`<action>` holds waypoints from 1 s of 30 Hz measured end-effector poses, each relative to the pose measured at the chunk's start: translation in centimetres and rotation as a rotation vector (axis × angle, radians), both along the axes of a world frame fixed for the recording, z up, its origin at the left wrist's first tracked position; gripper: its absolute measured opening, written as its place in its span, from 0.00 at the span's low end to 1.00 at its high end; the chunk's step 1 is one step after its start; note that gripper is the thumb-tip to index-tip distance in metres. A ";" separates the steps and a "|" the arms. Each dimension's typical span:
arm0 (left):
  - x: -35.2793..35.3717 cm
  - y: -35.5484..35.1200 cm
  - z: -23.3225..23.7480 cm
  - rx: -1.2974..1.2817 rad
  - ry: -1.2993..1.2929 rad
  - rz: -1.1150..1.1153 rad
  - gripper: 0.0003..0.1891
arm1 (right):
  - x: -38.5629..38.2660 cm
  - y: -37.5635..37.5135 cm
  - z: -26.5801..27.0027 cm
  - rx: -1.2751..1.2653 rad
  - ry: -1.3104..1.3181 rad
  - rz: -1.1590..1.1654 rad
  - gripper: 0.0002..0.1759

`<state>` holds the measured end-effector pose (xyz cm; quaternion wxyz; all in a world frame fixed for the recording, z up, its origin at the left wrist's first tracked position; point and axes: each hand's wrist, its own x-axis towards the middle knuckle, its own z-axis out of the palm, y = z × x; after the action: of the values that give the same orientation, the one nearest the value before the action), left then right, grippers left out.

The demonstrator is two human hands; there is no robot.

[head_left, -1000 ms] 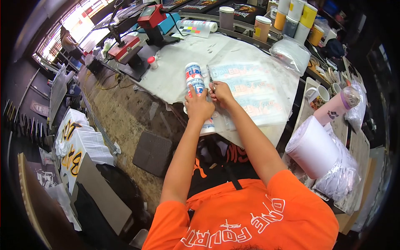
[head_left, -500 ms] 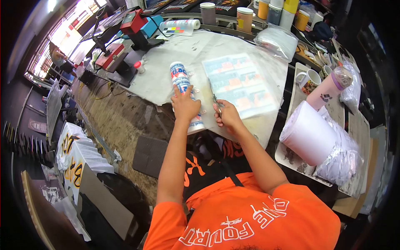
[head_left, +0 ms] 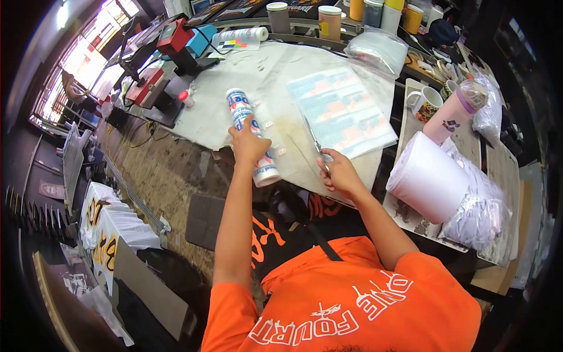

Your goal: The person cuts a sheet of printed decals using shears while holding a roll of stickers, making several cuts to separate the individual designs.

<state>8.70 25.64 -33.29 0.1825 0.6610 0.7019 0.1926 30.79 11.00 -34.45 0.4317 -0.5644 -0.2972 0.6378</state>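
Observation:
A roll of printed transfer film (head_left: 267, 170) with blue and red lettering lies on the white-covered table. My left hand (head_left: 250, 142) is wrapped over its middle, fingers and thumb around it. My right hand (head_left: 341, 171) grips a pair of scissors (head_left: 317, 142) by the handles, blades pointing away from me. Just beyond the blades, printed sheets (head_left: 340, 111) with pale blue and pink designs lie flat. Small clear pieces with little red marks (head_left: 280, 152) sit between the roll and the scissors.
Heat presses (head_left: 146, 88) stand at the left. A small red-capped bottle (head_left: 186, 98) is nearby. Ink jars (head_left: 329, 23) and a plastic-wrapped bundle (head_left: 378, 51) line the back. On the right are a mug (head_left: 427, 105), a pink bottle (head_left: 454, 117) and a large white roll (head_left: 428, 176).
My left hand and the film roll have shifted left, and the roll is tilted more. My right hand with the scissors has moved right, leaving a wider gap between the hands.

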 end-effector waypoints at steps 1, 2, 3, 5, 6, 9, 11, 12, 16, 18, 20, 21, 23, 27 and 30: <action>0.3 0.3 0.1 0.002 -0.001 0.000 0.49 | 0.1 -0.4 0.2 0.002 -0.001 0.000 0.31; 0.9 0.6 0.1 -0.015 -0.097 -0.015 0.49 | 0.2 -0.9 0.4 0.024 0.025 0.002 0.31; 1.4 0.8 0.1 -0.031 -0.195 -0.032 0.50 | 0.4 -1.5 0.5 0.045 0.051 0.003 0.32; 2.6 1.0 -0.1 -0.019 -0.237 -0.025 0.50 | 0.7 -2.2 0.9 0.105 0.048 0.001 0.32; 3.2 1.1 -0.1 -0.012 -0.275 -0.016 0.50 | 1.0 -2.6 1.0 0.161 0.050 0.000 0.33; 2.6 2.1 0.7 0.064 -0.480 -0.121 0.50 | 2.6 -3.6 1.3 0.247 0.086 -0.086 0.34; 3.7 0.1 5.9 0.008 -0.814 -0.242 0.48 | 3.3 -4.5 1.2 0.324 0.072 -0.172 0.34; 4.5 -0.6 8.2 -0.047 -0.982 -0.292 0.48 | 3.4 -4.7 1.4 0.417 0.053 -0.240 0.35; 8.5 -0.4 10.4 -0.116 -1.216 -0.381 0.50 | 3.1 -5.5 4.3 0.515 -0.008 -0.357 0.35; 11.3 -0.4 9.3 -0.042 -1.138 -0.326 0.50 | 3.0 -5.6 4.8 0.577 -0.042 -0.403 0.35; 13.2 1.1 4.9 0.048 -0.970 -0.336 0.53 | 3.1 -6.1 5.6 0.641 -0.049 -0.443 0.37; 14.2 1.5 2.8 0.065 -0.845 -0.273 0.53 | 3.3 -6.1 5.3 0.638 -0.082 -0.440 0.37; 16.3 -0.1 1.7 0.057 -0.682 -0.149 0.54 | 3.3 -5.9 4.0 0.613 -0.092 -0.432 0.37; 17.4 -1.2 -1.7 0.161 -0.415 -0.104 0.53 | 3.6 -5.4 0.9 0.556 -0.205 -0.408 0.38; 15.8 -1.4 -1.7 0.063 -0.524 -0.073 0.53 | 4.2 -4.6 0.0 0.481 -0.455 -0.403 0.37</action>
<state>24.54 24.21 -34.96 0.3440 0.6188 0.6001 0.3723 34.95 6.39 -34.48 0.5912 -0.6213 -0.4097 0.3108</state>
